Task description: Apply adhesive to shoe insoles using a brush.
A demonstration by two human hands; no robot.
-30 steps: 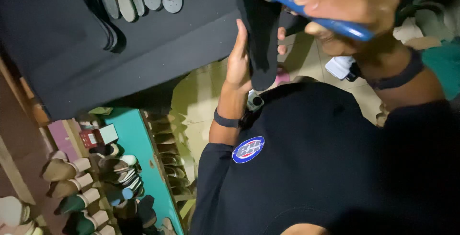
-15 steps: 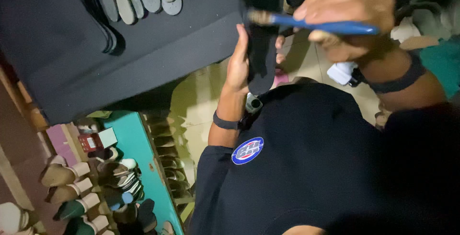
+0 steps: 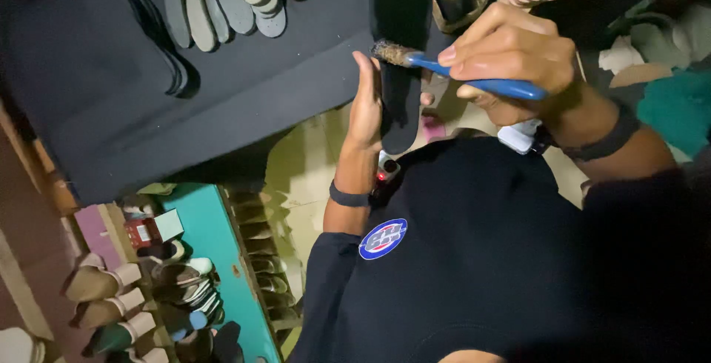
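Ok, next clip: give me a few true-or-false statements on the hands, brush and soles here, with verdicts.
1. The right hand holds a blue-handled brush. True.
2. The left hand is empty. False: it holds a dark sole upright.
3. The brush bristles are at the sole. True.
4. Grey soles lie fanned on the dark board. True.
5. The brush handle is red. False: it is blue.
6. Both wrists are bare. False: each wears a dark band.
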